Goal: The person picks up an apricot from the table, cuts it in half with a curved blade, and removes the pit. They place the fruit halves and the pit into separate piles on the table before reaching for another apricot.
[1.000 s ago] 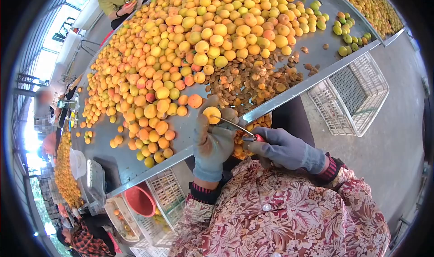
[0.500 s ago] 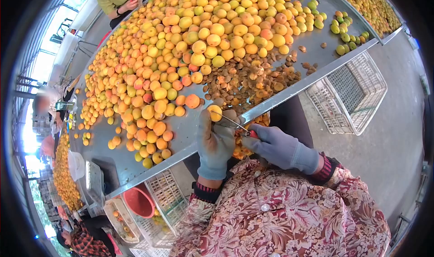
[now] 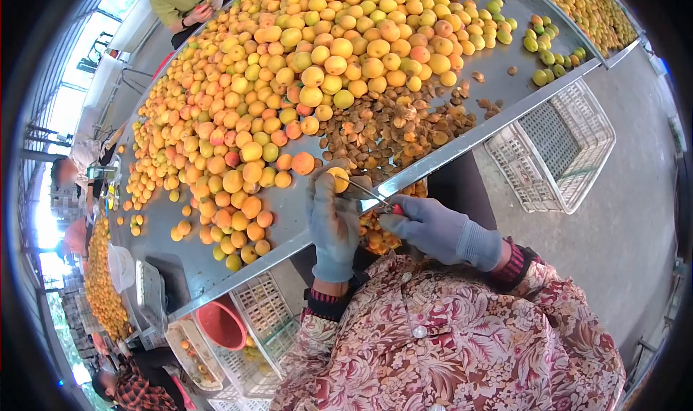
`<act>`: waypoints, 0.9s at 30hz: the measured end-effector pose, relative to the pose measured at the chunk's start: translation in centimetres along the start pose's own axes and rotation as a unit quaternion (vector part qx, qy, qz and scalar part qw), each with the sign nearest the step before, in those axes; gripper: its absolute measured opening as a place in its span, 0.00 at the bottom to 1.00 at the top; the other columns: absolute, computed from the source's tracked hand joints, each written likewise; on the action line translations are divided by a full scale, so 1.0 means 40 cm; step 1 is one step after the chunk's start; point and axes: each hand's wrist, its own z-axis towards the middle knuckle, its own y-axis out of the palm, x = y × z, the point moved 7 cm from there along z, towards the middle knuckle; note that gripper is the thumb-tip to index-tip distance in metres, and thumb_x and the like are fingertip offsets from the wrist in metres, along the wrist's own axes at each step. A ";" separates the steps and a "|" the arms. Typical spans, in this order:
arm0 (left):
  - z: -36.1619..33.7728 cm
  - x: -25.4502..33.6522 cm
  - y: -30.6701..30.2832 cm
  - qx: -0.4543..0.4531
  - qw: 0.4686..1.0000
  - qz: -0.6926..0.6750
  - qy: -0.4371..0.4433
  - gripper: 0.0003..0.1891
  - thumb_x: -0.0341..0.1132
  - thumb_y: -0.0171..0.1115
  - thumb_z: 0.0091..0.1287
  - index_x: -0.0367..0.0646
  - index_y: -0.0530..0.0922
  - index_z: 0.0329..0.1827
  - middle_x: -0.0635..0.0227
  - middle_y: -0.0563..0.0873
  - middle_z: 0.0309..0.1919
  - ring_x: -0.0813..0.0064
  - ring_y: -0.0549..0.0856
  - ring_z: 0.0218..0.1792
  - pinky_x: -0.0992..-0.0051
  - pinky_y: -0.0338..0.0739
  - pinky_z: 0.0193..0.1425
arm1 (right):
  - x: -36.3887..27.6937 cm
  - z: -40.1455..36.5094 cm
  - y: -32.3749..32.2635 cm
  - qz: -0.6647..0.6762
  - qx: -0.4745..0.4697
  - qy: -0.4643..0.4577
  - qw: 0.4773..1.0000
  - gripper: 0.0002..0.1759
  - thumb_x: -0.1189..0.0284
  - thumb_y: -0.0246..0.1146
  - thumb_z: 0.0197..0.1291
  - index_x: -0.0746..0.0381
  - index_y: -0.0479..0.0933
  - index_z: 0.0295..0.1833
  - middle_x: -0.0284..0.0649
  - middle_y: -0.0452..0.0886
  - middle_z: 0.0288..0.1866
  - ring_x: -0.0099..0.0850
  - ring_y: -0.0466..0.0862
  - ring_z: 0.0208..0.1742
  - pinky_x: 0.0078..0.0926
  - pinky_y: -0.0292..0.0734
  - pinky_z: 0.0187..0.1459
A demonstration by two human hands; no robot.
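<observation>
In grey work gloves, both hands are over the near edge of the metal table. My left hand (image 3: 333, 230) is closed around an orange-yellow apricot (image 3: 338, 179), which shows between thumb and fingers. My right hand (image 3: 437, 230) grips a thin metal tool with a red handle (image 3: 395, 209). Its shaft points left and overlaps the apricot at its side. Just beyond the hands lies a heap of brown apricot pits (image 3: 404, 126). A large pile of whole apricots (image 3: 245, 100) spreads over the table behind and to the left.
More cut apricots (image 3: 379, 235) show below the table edge (image 3: 462, 147), between my hands. A white plastic crate (image 3: 530, 169) stands on the floor at right. A red bucket (image 3: 222, 324) and crates sit lower left. Greenish fruit (image 3: 545, 57) lies far right. Another person (image 3: 173, 6) works across the table.
Both hands have shifted slightly left and down in view, along with the apricot and tool. The holds look the same.
</observation>
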 end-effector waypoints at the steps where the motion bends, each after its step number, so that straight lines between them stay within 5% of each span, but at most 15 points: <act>1: 0.002 -0.001 0.011 -0.040 0.996 0.081 0.016 0.16 0.42 0.48 0.71 0.38 0.69 0.51 0.62 0.79 0.43 0.69 0.81 0.41 0.65 0.76 0.50 | 0.004 0.007 0.000 -0.026 0.010 -0.007 1.000 0.21 0.58 0.53 0.65 0.66 0.70 0.50 0.35 0.71 0.21 0.22 0.76 0.24 0.22 0.72 0.29; 2: 0.002 -0.007 0.010 -0.041 0.996 0.080 0.016 0.16 0.42 0.48 0.71 0.38 0.69 0.51 0.62 0.79 0.43 0.69 0.81 0.41 0.65 0.76 0.50 | 0.007 0.013 0.003 -0.027 0.010 -0.007 1.000 0.21 0.58 0.53 0.65 0.66 0.70 0.50 0.35 0.71 0.21 0.22 0.76 0.24 0.22 0.72 0.29; 4: -0.003 -0.061 0.024 -0.034 0.965 -0.223 -0.137 0.20 0.48 0.44 0.72 0.39 0.70 0.52 0.61 0.80 0.41 0.66 0.81 0.42 0.64 0.74 0.52 | 0.005 0.027 0.003 -0.065 0.023 -0.015 0.997 0.19 0.59 0.52 0.64 0.66 0.69 0.44 0.50 0.77 0.29 0.42 0.80 0.32 0.33 0.72 0.37; 7: -0.008 -0.051 0.072 -0.126 0.919 -0.334 -0.166 0.24 0.52 0.40 0.72 0.39 0.69 0.54 0.57 0.80 0.43 0.62 0.80 0.46 0.62 0.72 0.56 | 0.009 0.042 0.004 -0.080 0.047 -0.053 0.994 0.19 0.58 0.52 0.64 0.66 0.69 0.42 0.52 0.77 0.30 0.46 0.80 0.36 0.36 0.72 0.38; 13: -0.015 -0.035 0.060 -0.085 0.969 -0.195 -0.130 0.25 0.51 0.38 0.73 0.38 0.68 0.57 0.54 0.79 0.51 0.57 0.77 0.53 0.58 0.67 0.63 | -0.008 0.025 -0.008 -0.076 0.049 -0.022 0.996 0.20 0.58 0.52 0.64 0.67 0.68 0.42 0.54 0.77 0.31 0.50 0.79 0.38 0.39 0.72 0.40; 17: -0.002 -0.065 0.063 -0.070 0.942 -0.292 -0.149 0.24 0.49 0.37 0.73 0.37 0.67 0.59 0.55 0.78 0.51 0.58 0.77 0.53 0.58 0.66 0.65 | 0.013 0.049 0.002 -0.079 0.059 -0.050 0.994 0.19 0.58 0.52 0.64 0.66 0.68 0.42 0.54 0.77 0.31 0.50 0.79 0.37 0.38 0.72 0.39; 19: 0.008 -0.051 0.069 -0.072 0.962 -0.241 -0.101 0.23 0.49 0.41 0.72 0.38 0.68 0.55 0.60 0.78 0.48 0.64 0.76 0.51 0.61 0.69 0.60 | 0.013 0.056 -0.005 -0.118 0.117 -0.107 0.980 0.18 0.58 0.54 0.65 0.65 0.69 0.43 0.36 0.70 0.17 0.26 0.73 0.19 0.27 0.69 0.25; 20: 0.006 -0.053 0.065 -0.074 0.962 -0.242 -0.100 0.23 0.49 0.41 0.72 0.38 0.68 0.55 0.60 0.78 0.48 0.64 0.76 0.51 0.61 0.69 0.60 | 0.012 0.053 -0.008 -0.120 0.118 -0.108 0.980 0.18 0.58 0.54 0.65 0.65 0.69 0.43 0.36 0.70 0.17 0.26 0.73 0.19 0.27 0.69 0.25; 22: -0.012 -0.043 0.036 -0.118 0.975 0.188 0.020 0.22 0.46 0.41 0.71 0.38 0.66 0.59 0.57 0.76 0.54 0.60 0.75 0.57 0.59 0.64 0.66 | 0.012 0.046 -0.011 -0.087 0.089 -0.074 0.989 0.17 0.60 0.53 0.65 0.65 0.70 0.43 0.37 0.71 0.18 0.29 0.74 0.20 0.28 0.69 0.25; 24: -0.011 -0.116 -0.033 -0.170 0.981 0.008 -0.098 0.23 0.45 0.43 0.70 0.41 0.65 0.62 0.57 0.74 0.57 0.61 0.73 0.60 0.60 0.64 0.66 | 0.045 0.056 -0.004 -0.101 0.060 -0.037 0.992 0.15 0.62 0.53 0.63 0.66 0.69 0.40 0.53 0.76 0.30 0.47 0.79 0.35 0.39 0.73 0.36; 25: -0.002 -0.107 -0.004 -0.154 0.963 -0.167 -0.143 0.24 0.45 0.43 0.70 0.42 0.64 0.64 0.57 0.74 0.57 0.62 0.73 0.59 0.60 0.66 0.65 | 0.040 0.067 0.007 -0.255 0.108 -0.218 0.936 0.14 0.64 0.53 0.63 0.66 0.69 0.39 0.52 0.75 0.30 0.46 0.78 0.34 0.39 0.72 0.35; 26: -0.001 -0.106 0.025 -0.141 0.911 -0.333 -0.199 0.24 0.46 0.42 0.70 0.43 0.63 0.65 0.57 0.73 0.57 0.62 0.73 0.59 0.61 0.67 0.63 | 0.051 0.060 0.039 -0.407 0.142 -0.376 0.820 0.12 0.65 0.52 0.63 0.65 0.70 0.39 0.51 0.74 0.29 0.44 0.77 0.32 0.38 0.72 0.33; 27: 0.007 -0.125 -0.005 -0.108 0.937 -0.272 -0.191 0.25 0.46 0.42 0.70 0.43 0.63 0.66 0.57 0.73 0.57 0.63 0.75 0.55 0.61 0.70 0.59 | 0.041 0.050 0.029 -0.349 0.133 -0.427 0.823 0.11 0.67 0.52 0.63 0.65 0.69 0.38 0.48 0.71 0.28 0.42 0.74 0.29 0.38 0.72 0.32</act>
